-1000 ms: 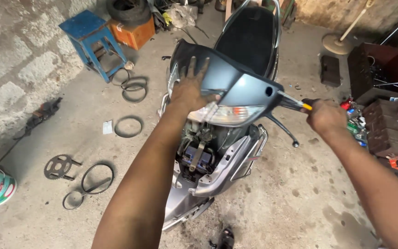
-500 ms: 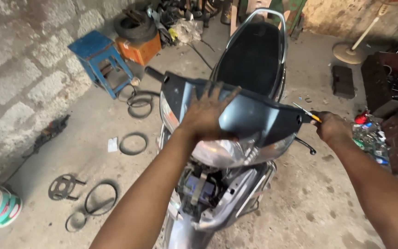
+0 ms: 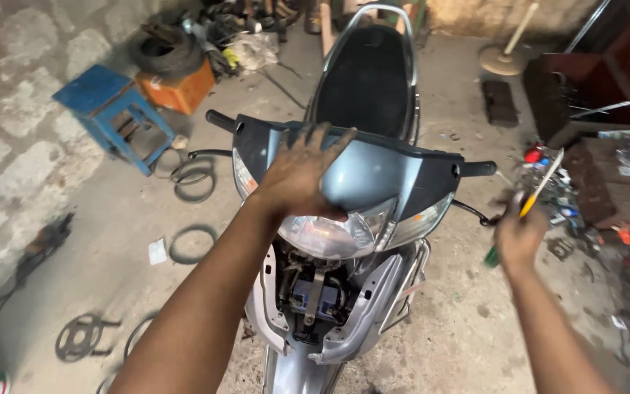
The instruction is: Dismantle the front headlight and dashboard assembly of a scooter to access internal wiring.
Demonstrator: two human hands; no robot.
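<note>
My left hand (image 3: pixel 302 175) spread flat, pressing grey handlebar cover (image 3: pixel 373 171) at frame centre, above headlight (image 3: pixel 329 235). My right hand (image 3: pixel 519 235) closed around screwdriver (image 3: pixel 532 201), right of scooter, clear of it.

stool: blue (image 3: pixel 107 109), far left by the stone wall
box: orange (image 3: pixel 176 89), just right of the stool, tyre (image 3: pixel 165 52) on top
rubber rings: (image 3: pixel 192 244) on the left floor
</note>
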